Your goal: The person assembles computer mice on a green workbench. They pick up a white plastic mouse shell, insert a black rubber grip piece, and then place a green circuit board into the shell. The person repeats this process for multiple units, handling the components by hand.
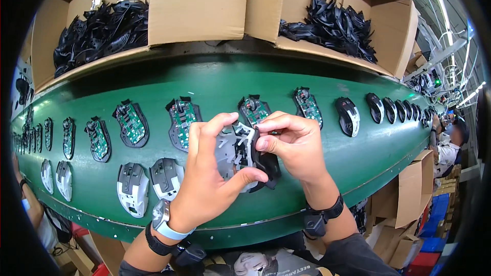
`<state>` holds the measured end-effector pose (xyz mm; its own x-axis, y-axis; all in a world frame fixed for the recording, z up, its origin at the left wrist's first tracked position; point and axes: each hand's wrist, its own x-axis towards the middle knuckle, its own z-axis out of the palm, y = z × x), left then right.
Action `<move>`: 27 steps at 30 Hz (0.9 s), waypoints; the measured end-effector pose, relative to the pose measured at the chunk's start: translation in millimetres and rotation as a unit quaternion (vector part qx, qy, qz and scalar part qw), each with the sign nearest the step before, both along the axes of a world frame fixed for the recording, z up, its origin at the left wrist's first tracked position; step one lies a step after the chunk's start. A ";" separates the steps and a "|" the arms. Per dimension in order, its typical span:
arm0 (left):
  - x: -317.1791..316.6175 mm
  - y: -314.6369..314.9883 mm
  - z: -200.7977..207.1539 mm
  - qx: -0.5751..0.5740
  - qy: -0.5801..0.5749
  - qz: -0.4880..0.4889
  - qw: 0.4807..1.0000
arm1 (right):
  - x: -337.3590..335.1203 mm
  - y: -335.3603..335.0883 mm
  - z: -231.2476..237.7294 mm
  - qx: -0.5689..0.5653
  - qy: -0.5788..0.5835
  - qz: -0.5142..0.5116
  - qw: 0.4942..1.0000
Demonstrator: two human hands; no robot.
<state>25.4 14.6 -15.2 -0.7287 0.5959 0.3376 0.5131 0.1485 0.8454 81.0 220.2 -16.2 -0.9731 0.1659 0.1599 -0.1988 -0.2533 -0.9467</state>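
Four white-and-grey mouse covers (133,189) lie on the green table (368,153) toward our left, and beyond them a row of circuit boards (130,122) on black bases runs rightward behind our hands. Our left hand (207,176) grasps an open mouse shell (225,148) above the table in mid-view, thumb along its near side and fingers around the far one. We judge it light and stiff, smooth enough to slip, with thin inner ribs that could snap, so the outer rim looks the safest hold. Our right hand (299,151) pinches a dark part (261,159) at the shell's right edge; fingertips cover much of it, so we cannot be sure whether it is separate or joined. Exposed boards sit just behind both hands, and a low forward sweep could brush them; the table's near edge (220,232) passes under our forearms. Farther right, the stretch of green surface nearer to us than the closed mouse (348,116) offers more room to move.
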 end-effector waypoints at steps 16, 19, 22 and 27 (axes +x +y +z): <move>-2.6 -5.9 1.5 0.323 -0.183 -0.012 0.928 | 9.9 -22.1 15.5 0.195 0.012 0.044 0.980; -3.8 -3.4 2.3 0.302 -0.170 -0.017 0.938 | 15.3 -9.2 30.8 0.290 0.028 0.022 0.956; -3.3 -1.2 0.7 0.292 -0.182 -0.001 0.939 | 10.8 -12.3 25.2 0.252 0.028 0.019 0.967; 2.7 -7.3 -5.6 0.242 -0.228 -0.060 0.941 | 17.5 -29.2 21.5 0.282 0.181 0.034 0.941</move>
<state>28.1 7.2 -20.8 -0.8010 0.5393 0.2600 0.0698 -0.3472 0.9352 98.5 190.9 5.3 -0.8428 -0.1064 0.5276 -0.5364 0.2460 -0.8073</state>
